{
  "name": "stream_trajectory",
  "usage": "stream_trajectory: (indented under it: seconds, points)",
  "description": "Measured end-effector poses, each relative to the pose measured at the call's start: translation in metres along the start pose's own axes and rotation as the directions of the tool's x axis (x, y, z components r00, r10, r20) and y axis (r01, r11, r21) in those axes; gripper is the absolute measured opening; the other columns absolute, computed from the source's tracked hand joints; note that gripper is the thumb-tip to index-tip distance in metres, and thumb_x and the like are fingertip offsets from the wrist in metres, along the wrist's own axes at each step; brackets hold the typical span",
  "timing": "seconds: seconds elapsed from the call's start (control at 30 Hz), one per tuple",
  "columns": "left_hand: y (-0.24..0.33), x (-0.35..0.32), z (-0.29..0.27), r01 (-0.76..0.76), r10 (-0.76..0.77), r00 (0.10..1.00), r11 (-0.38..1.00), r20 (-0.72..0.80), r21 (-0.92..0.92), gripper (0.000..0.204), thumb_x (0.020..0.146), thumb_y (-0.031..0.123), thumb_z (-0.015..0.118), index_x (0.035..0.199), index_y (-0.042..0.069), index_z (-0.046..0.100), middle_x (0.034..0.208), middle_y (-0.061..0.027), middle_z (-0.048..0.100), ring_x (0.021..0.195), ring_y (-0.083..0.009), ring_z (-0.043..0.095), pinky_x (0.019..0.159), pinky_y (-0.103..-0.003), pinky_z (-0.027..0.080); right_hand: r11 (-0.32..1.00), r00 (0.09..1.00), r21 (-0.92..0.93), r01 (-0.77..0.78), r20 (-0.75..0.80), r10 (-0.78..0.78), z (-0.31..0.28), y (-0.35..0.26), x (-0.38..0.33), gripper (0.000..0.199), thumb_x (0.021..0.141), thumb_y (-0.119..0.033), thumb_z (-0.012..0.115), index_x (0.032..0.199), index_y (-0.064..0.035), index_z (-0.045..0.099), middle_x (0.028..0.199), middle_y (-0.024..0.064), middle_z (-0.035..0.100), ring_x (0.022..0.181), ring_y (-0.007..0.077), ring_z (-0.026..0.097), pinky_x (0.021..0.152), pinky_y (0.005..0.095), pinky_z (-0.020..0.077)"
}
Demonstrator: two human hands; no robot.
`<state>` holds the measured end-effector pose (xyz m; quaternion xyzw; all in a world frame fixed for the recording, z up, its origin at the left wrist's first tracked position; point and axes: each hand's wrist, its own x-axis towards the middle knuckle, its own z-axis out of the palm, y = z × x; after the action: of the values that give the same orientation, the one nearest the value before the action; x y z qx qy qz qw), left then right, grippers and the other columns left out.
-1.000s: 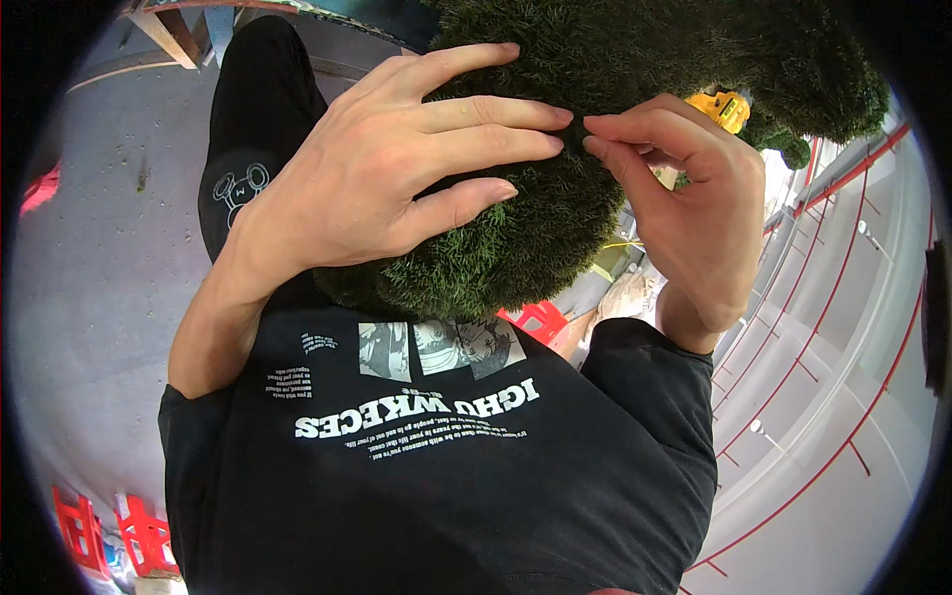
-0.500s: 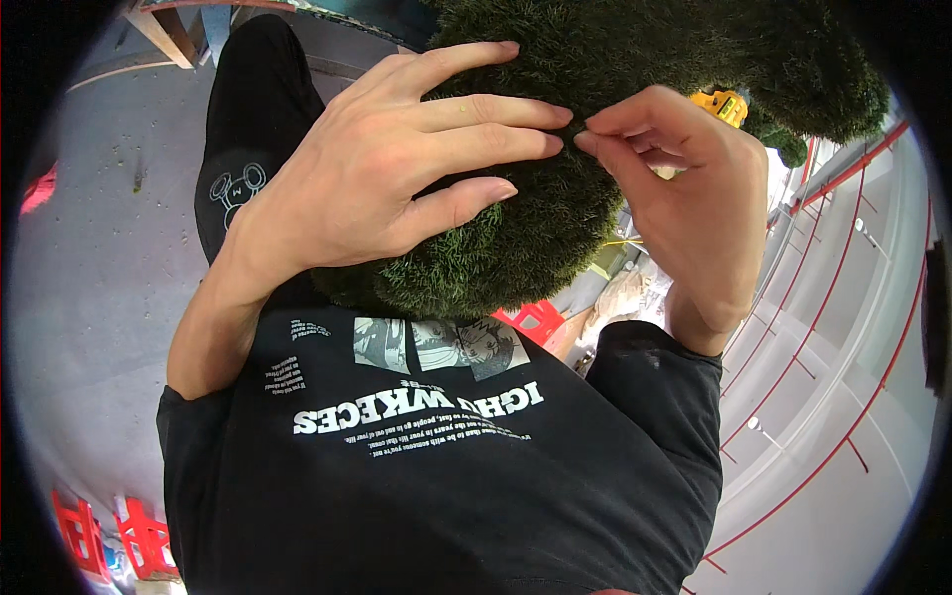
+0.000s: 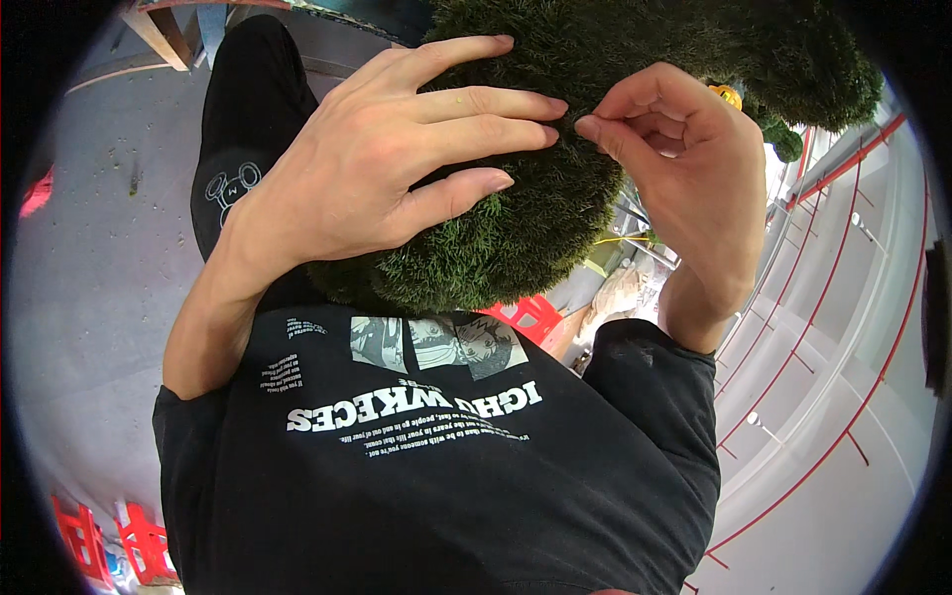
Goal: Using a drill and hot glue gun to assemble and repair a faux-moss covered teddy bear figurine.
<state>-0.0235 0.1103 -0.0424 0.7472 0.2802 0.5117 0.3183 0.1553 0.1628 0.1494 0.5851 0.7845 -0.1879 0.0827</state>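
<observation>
A large dark green mass of artificial foliage (image 3: 506,253), with short needle-like tips, fills the upper middle in front of my body. My left hand (image 3: 387,149) lies over it with the fingers spread, their tips resting on the greenery. Just right of those fingertips, my right hand (image 3: 694,169) is held in a pinch, thumb and index finger together close to the foliage. Whatever may be between them is too small to make out. A brighter green patch shows below my left thumb.
A yellow thing (image 3: 729,96) is mostly hidden behind my right hand. Red plastic crates (image 3: 144,540) stand at the lower left, and another red crate (image 3: 526,315) lies beyond the foliage. A wooden table leg (image 3: 164,38) is at the upper left. Red pipes (image 3: 833,451) run along the right.
My right hand has risen slightly and its pinching fingertips have shifted a little, covering more of the yellow thing. My left hand has stayed almost still, spread on the foliage.
</observation>
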Motion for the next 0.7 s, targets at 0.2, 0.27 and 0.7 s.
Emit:
stream_trajectory:
  seconds: [0.2,0.27,0.7]
  points:
    - [0.000,0.000,0.000,-0.003,0.003,1.000,1.000,-0.001,0.010,0.039,0.099,0.023,0.068,0.137,0.013,0.074,0.150,-0.0033,0.068,0.151,-0.0377,0.049,0.119,-0.051,0.044,1.000,1.000,0.004,0.020,0.016,-0.020,0.002,0.001,0.001,0.014,0.091,0.002,0.083,0.096,-0.0011,0.071,0.086,-0.0004,0.074,0.079,0.0045,0.070,0.072,0.0215,0.0575]
    - [0.000,0.000,0.000,-0.003,0.003,1.000,1.000,0.000,0.003,0.039,0.099,0.023,0.068,0.137,0.013,0.074,0.149,-0.0034,0.068,0.151,-0.0375,0.049,0.119,-0.051,0.044,0.999,0.999,0.049,0.025,-0.032,-0.023,0.005,0.004,0.000,0.012,0.088,-0.002,0.083,0.094,-0.0025,0.072,0.079,0.0026,0.074,0.073,0.0086,0.072,0.069,0.0241,0.0574]
    - [-0.001,-0.001,-0.002,-0.007,0.007,1.000,1.000,0.007,0.014,0.039,0.100,0.025,0.067,0.136,0.012,0.074,0.149,-0.0031,0.068,0.151,-0.0367,0.049,0.118,-0.050,0.044,0.997,0.992,-0.035,0.076,-0.100,-0.079,0.015,0.000,-0.007,0.015,0.089,0.003,0.084,0.098,-0.0021,0.073,0.085,-0.0005,0.075,0.081,0.0049,0.071,0.074,0.0228,0.0584]
